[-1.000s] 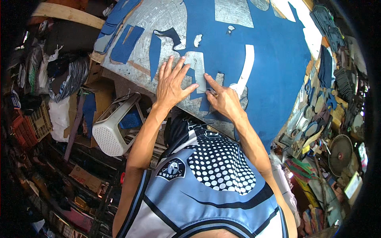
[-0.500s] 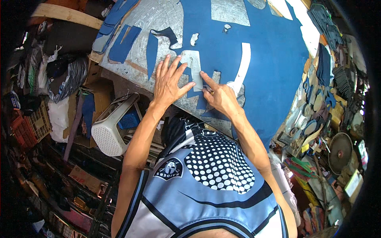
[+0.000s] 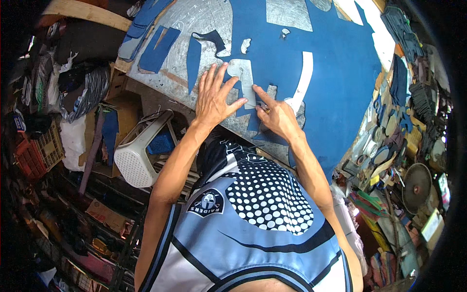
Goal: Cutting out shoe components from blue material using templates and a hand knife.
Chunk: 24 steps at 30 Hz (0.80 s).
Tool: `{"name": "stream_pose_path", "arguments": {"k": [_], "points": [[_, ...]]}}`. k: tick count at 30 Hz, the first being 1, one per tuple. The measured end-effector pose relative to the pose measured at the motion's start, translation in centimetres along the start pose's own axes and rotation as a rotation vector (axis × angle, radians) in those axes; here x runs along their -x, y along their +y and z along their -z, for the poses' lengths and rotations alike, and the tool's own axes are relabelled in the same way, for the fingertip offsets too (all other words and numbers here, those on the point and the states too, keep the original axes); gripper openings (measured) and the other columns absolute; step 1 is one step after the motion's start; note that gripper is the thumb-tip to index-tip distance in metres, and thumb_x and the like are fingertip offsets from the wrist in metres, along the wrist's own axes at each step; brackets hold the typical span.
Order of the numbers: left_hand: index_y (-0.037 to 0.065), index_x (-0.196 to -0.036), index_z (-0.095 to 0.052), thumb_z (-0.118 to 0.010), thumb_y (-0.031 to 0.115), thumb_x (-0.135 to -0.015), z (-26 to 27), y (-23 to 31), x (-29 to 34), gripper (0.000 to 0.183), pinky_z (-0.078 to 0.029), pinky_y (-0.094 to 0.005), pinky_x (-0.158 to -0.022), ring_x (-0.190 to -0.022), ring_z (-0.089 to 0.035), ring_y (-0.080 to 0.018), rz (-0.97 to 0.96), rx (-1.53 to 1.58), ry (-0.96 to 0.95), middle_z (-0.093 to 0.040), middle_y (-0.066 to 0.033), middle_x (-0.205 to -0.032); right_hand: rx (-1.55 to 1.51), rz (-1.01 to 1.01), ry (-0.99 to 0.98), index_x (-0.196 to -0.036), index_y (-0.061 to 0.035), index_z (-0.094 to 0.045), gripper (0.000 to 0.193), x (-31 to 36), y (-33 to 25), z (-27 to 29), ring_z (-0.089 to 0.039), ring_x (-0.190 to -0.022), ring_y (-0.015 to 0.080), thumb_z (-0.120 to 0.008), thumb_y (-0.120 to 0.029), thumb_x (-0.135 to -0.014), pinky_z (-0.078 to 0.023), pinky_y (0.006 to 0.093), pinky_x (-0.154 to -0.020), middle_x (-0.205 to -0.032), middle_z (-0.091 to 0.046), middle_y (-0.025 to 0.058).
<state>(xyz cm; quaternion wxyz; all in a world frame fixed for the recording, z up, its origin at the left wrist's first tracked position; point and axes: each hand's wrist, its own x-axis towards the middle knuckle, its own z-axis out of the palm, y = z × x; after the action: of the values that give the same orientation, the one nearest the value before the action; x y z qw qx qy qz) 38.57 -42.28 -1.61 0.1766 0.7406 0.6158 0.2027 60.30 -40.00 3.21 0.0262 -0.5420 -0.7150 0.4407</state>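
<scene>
A pale grey flat template (image 3: 247, 80) with a rounded, hooked top lies at the cut edge of a blue sheet (image 3: 335, 87). My left hand (image 3: 212, 102) rests spread out on its left side, with fingertips and thumb touching or near the template. At the template's right edge, my right hand (image 3: 279, 118) stretches its index finger down against it while the other fingers curl in. A small yellowish bit shows in that curl, but I cannot make out what is held. A white curved strip (image 3: 305, 80) lies on the blue sheet to the right.
Scratched metal (image 3: 209, 19) shows through the sheet's cut-outs. Narrow blue offcuts (image 3: 159, 48) and a dark scrap (image 3: 213, 40) lie on the left. Below the table's left edge stands a white plastic stool (image 3: 138, 163). Tape rolls and tools crowd the right edge, near a round fan (image 3: 417, 187).
The table and both hands appear slightly farther right in the picture, as the view has shifted. Both hands keep nearly the same places around the template.
</scene>
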Motion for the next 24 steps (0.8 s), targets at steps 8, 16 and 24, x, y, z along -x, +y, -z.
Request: {"name": "stream_pose_path", "arguments": {"k": [8, 16, 24], "points": [[0.011, -0.118, -0.068, -0.080, 0.047, -0.075, 0.4, 0.0, -0.4, 0.057, -0.023, -0.0553, -0.117, -0.143, -0.030, -0.0387, -0.021, 0.037, -0.012, -0.039, -0.0159, -0.152, -0.060, 0.026, 0.102, -0.145, -0.0201, -0.049, 0.053, 0.4, 1.2, -1.1, -0.069, -0.065, 0.0350, -0.063, -0.023, -0.093, -0.055, 0.0464, -0.065, -0.077, -0.071, 0.0187], [0.002, -0.093, -0.069, -0.077, 0.036, -0.077, 1.4, -1.2, -3.9, 0.039, -0.030, -0.0542, -0.113, -0.122, -0.054, -0.0335, -0.411, -0.071, -0.144, -0.062, -0.0167, -0.119, -1.343, -0.556, 0.180, -0.130, -0.0103, -0.044, 0.035, 9.3, -4.0, -4.1, -0.050, -0.052, 0.0112, -0.048, -0.035, -0.105, -0.043, 0.0247, -0.046, -0.080, -0.054, 0.0042], [-0.002, -0.076, -0.075, -0.030, 0.086, -0.085, 2.5, 0.0, -15.9, 0.099, -0.055, -0.0505, -0.080, -0.087, -0.071, -0.0388, -0.332, -0.051, -0.824, -0.071, -0.0264, -0.084, -0.154, -0.016, 0.283, -0.129, 0.0002, -0.054, 0.039, 2.6, -7.8, -4.7, -0.061, -0.097, 0.0438, -0.060, -0.010, -0.091, -0.049, 0.0480, -0.082, -0.102, -0.063, 0.0251]]}}
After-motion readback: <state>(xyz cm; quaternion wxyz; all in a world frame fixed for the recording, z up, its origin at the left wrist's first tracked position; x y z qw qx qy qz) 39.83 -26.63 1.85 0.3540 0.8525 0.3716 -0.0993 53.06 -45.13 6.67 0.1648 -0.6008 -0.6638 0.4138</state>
